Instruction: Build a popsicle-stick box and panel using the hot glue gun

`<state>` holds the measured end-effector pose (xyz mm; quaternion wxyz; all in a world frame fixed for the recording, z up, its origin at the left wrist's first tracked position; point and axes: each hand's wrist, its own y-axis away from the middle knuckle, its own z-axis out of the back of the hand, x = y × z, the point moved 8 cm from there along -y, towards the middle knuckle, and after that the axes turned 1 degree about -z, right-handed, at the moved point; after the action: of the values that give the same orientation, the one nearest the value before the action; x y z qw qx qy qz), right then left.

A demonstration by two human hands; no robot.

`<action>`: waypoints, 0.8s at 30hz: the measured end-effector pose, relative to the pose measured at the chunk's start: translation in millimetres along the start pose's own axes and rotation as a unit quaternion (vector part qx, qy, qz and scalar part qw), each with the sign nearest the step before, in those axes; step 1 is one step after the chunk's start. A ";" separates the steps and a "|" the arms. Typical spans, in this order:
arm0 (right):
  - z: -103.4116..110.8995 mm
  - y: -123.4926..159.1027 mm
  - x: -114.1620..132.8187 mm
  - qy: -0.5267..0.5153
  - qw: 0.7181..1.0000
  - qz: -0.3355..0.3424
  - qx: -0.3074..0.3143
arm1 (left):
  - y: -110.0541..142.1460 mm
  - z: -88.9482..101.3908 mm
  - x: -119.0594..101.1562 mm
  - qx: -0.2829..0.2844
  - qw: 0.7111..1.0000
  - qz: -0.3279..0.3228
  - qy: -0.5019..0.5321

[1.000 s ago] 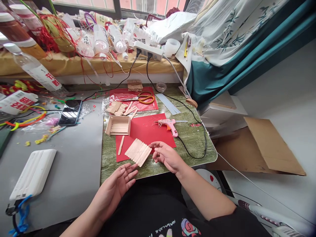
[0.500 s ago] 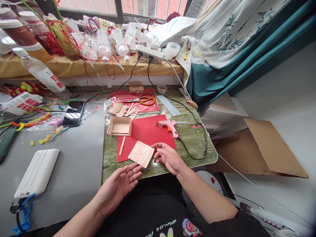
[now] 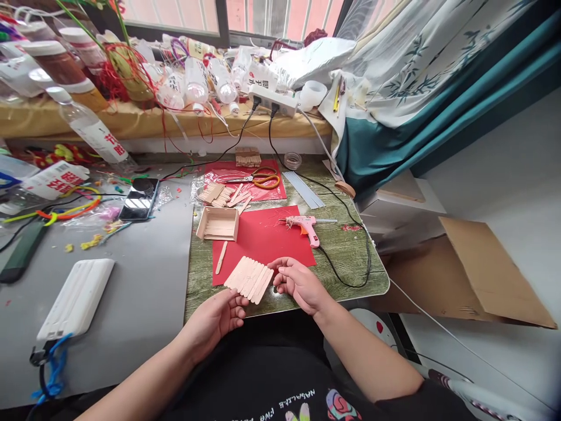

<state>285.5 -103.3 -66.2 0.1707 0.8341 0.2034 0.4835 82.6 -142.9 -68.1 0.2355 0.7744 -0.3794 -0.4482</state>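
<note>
A flat panel of craft sticks (image 3: 249, 279) laid side by side, with thin strings of glue across its middle, is tilted near the table's front edge. My left hand (image 3: 221, 316) has its thumb on the panel's lower left edge and its fingers curled below. At the right edge, my right hand (image 3: 300, 283) holds the panel's corner with its fingertips, the other fingers loosely bent. Behind it, a small open craft-stick box (image 3: 220, 224) rests partly on red paper (image 3: 267, 234). One loose craft stick (image 3: 221, 258) lies before the box. A pink glue gun (image 3: 307, 227) lies on its side at the right.
Scissors (image 3: 258, 178), a pile of craft sticks (image 3: 215, 195) and a stick bundle (image 3: 248, 157) lie farther back. Pale glue sticks (image 3: 303, 190) and a tape roll (image 3: 293, 160) are at the back right. The black cord (image 3: 346, 285) loops along the right side. A phone (image 3: 139, 200) and white power bank (image 3: 76, 298) lie left.
My left hand has gone from open under the panel to gripping its lower left edge. The panel has tilted and shifted slightly toward me. The right hand stays at its right edge.
</note>
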 end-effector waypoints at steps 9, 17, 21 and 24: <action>-3.3 2.0 1.6 -0.013 1.000 0.009 0.010 | -1.6 2.9 -0.3 -0.023 0.998 -0.036 -0.039; -9.3 1.6 2.6 -0.090 0.995 0.026 0.038 | 2.4 2.5 -0.9 -0.026 0.997 -0.055 -0.054; -12.3 0.9 3.9 -0.127 0.991 0.031 0.037 | 3.4 -0.5 -4.8 -0.017 0.994 -0.072 -0.080; -14.3 -1.2 1.6 -0.169 0.985 0.014 0.027 | 2.8 -5.9 -8.0 -0.007 0.991 -0.090 -0.102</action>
<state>273.5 -100.2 -58.8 0.1730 0.9110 0.1730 0.3319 84.2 -138.1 -59.2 0.1600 0.7540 -0.3271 -0.5466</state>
